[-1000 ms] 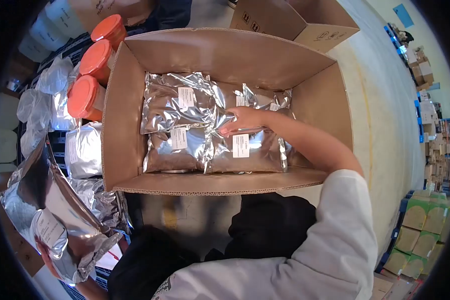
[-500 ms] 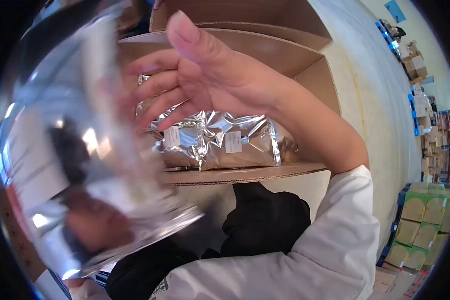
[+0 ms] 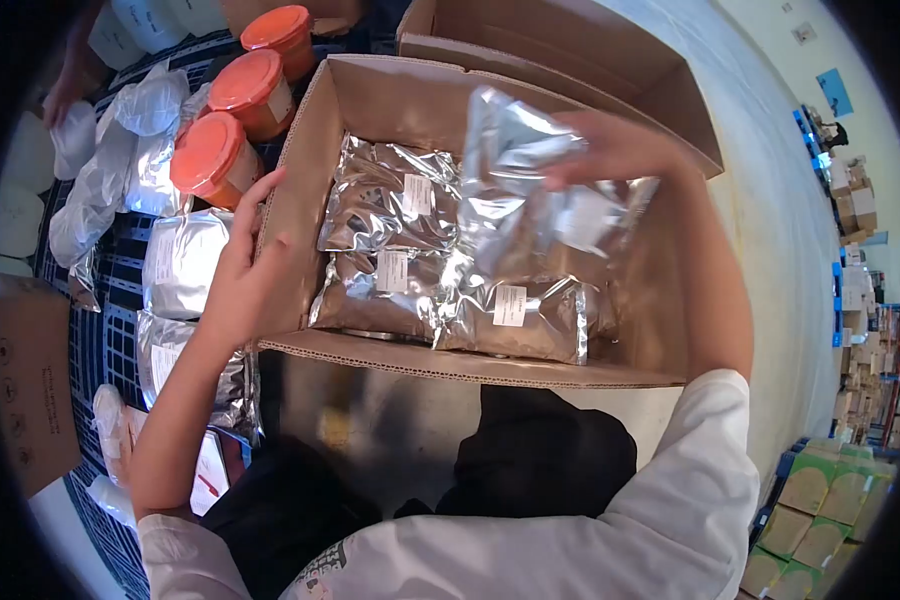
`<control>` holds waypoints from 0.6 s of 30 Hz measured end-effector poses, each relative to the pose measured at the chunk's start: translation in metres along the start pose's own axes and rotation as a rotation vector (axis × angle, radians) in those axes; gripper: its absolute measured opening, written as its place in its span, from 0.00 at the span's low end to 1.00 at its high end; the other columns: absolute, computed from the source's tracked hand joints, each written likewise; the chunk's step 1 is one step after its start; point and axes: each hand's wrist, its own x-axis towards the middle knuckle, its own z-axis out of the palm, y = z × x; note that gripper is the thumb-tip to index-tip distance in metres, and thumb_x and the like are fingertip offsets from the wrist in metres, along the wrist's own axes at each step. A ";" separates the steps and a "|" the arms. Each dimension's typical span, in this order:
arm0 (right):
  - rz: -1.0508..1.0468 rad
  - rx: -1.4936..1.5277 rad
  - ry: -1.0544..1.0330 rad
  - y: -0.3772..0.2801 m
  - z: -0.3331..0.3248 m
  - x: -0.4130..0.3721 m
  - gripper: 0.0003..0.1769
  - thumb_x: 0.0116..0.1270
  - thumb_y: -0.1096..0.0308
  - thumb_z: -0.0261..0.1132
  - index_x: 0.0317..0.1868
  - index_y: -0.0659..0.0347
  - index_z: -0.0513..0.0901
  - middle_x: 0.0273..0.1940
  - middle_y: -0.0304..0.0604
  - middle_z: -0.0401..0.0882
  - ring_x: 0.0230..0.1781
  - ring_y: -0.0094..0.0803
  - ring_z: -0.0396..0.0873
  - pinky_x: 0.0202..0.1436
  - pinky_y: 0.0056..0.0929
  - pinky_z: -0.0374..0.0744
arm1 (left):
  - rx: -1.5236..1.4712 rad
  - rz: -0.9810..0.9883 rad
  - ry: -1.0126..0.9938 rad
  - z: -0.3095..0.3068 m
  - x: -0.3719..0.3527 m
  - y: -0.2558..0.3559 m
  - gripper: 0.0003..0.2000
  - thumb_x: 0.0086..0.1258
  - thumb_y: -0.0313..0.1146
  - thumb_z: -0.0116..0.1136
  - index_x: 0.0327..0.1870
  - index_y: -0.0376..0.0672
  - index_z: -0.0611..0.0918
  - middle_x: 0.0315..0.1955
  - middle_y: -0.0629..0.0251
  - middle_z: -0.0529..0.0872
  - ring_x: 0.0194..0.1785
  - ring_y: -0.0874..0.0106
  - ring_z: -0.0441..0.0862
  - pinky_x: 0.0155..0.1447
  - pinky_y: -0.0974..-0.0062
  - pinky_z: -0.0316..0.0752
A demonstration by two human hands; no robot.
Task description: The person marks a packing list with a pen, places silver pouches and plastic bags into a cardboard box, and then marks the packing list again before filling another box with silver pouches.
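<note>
An open cardboard box stands in front of me with several silver foil pouches inside, each with a white label. My right hand is in the box's far right part, closed on another foil pouch that is tilted and blurred by motion. Its fingers are partly hidden by that pouch. At the box's left wall, my left hand grips the edge, thumb toward the inside and fingers along the outer side.
Left of the box, a dark slatted surface bears orange-lidded tubs, more foil pouches and wrapped white items. Another open carton adjoins the far side. A closed carton is at far left; stacked boxes stand right.
The foil pouch that filled the left of the view is now over the box's right part, in my right hand. My left hand has come to the box's left edge. The view has shifted.
</note>
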 end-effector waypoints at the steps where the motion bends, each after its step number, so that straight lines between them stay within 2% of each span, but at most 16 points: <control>1: -0.156 -0.221 0.187 0.037 0.027 0.034 0.40 0.55 0.47 0.70 0.60 0.64 0.70 0.57 0.53 0.74 0.54 0.41 0.76 0.57 0.40 0.73 | 0.114 -0.022 0.003 0.001 0.000 0.006 0.28 0.64 0.25 0.49 0.67 0.42 0.61 0.66 0.51 0.63 0.72 0.59 0.58 0.73 0.67 0.49; 2: -0.061 -0.288 0.283 0.053 0.062 0.062 0.41 0.55 0.42 0.67 0.63 0.58 0.69 0.62 0.55 0.68 0.63 0.47 0.68 0.62 0.44 0.68 | 0.228 -0.044 0.007 0.001 0.000 0.009 0.28 0.64 0.25 0.49 0.67 0.43 0.61 0.64 0.50 0.65 0.71 0.59 0.59 0.72 0.67 0.50; 3: -0.125 -0.370 0.432 0.063 0.109 0.082 0.40 0.56 0.38 0.64 0.64 0.51 0.68 0.66 0.52 0.62 0.69 0.48 0.58 0.67 0.53 0.59 | 0.231 -0.047 0.006 0.000 0.001 0.007 0.28 0.64 0.25 0.49 0.67 0.43 0.61 0.64 0.50 0.65 0.71 0.59 0.59 0.72 0.67 0.50; 4: -0.025 -0.620 0.471 0.080 0.165 0.097 0.41 0.58 0.35 0.59 0.67 0.48 0.65 0.70 0.50 0.54 0.73 0.49 0.48 0.70 0.61 0.49 | 0.170 -0.029 0.005 0.000 0.003 0.004 0.28 0.64 0.25 0.49 0.67 0.43 0.61 0.64 0.50 0.66 0.71 0.58 0.59 0.72 0.67 0.51; 5: -0.006 -0.623 0.613 0.069 0.186 0.086 0.43 0.59 0.34 0.56 0.69 0.47 0.61 0.73 0.50 0.46 0.75 0.49 0.42 0.70 0.64 0.43 | 0.109 -0.010 0.008 0.000 0.003 0.002 0.28 0.64 0.25 0.48 0.67 0.42 0.60 0.63 0.50 0.66 0.71 0.58 0.60 0.72 0.67 0.51; 9: -0.070 -0.566 0.713 0.075 0.192 0.092 0.43 0.61 0.35 0.55 0.71 0.48 0.58 0.73 0.53 0.45 0.75 0.50 0.41 0.71 0.63 0.40 | 0.141 0.014 0.020 0.006 0.002 0.007 0.27 0.65 0.25 0.48 0.67 0.40 0.61 0.63 0.49 0.67 0.70 0.57 0.61 0.72 0.66 0.53; 11: -0.040 -0.462 0.720 0.073 0.199 0.092 0.40 0.63 0.39 0.54 0.71 0.45 0.57 0.74 0.49 0.42 0.75 0.49 0.39 0.71 0.61 0.38 | 0.177 0.002 0.021 0.009 0.003 0.010 0.27 0.64 0.25 0.48 0.66 0.40 0.62 0.63 0.48 0.66 0.70 0.57 0.61 0.72 0.66 0.53; 15: -0.015 -0.517 0.724 0.072 0.205 0.095 0.41 0.64 0.37 0.52 0.72 0.47 0.55 0.75 0.49 0.40 0.75 0.49 0.37 0.71 0.61 0.38 | 0.204 0.024 0.032 0.008 0.003 0.006 0.26 0.64 0.26 0.49 0.66 0.38 0.62 0.64 0.49 0.66 0.70 0.58 0.60 0.72 0.67 0.53; 17: 0.058 -0.598 0.640 0.077 0.204 0.100 0.44 0.64 0.35 0.49 0.73 0.52 0.51 0.75 0.53 0.36 0.76 0.51 0.35 0.72 0.58 0.36 | 0.140 0.067 0.015 0.004 0.005 -0.002 0.27 0.66 0.28 0.51 0.67 0.38 0.61 0.64 0.49 0.65 0.71 0.59 0.59 0.72 0.67 0.52; 18: 0.103 -0.537 0.474 0.060 0.189 0.094 0.48 0.63 0.33 0.50 0.73 0.56 0.49 0.75 0.56 0.33 0.76 0.51 0.32 0.72 0.58 0.34 | 0.027 0.114 0.014 0.001 0.004 -0.016 0.27 0.69 0.33 0.51 0.68 0.38 0.60 0.64 0.53 0.66 0.69 0.62 0.61 0.71 0.68 0.53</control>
